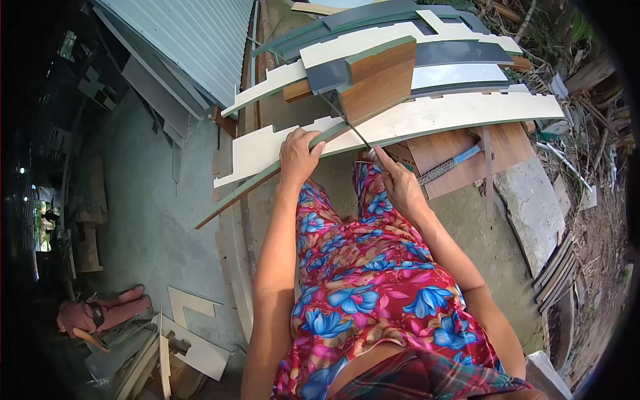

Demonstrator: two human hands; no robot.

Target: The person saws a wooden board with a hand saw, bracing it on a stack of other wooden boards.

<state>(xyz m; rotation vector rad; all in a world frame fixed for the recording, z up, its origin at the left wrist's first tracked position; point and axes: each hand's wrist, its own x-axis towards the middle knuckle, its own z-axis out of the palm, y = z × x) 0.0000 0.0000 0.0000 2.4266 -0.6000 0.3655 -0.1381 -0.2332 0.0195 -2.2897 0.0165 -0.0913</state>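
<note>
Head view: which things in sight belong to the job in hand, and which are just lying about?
Apparently in the job:
green-edged board, under the left hand
thin dark tool, in the right hand
long white board, possibly as support

Apparently lying about:
blue-handled tool
grey slab
cream cut-out panels, lower left

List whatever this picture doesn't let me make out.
Held end of the thin tool: head view, mostly covered by the right hand.
Part of the green-edged strip: head view, under the left hand.
Top of the left arm: head view, cut by the lower edge.
Fingers of the far person: head view, too small.
</note>
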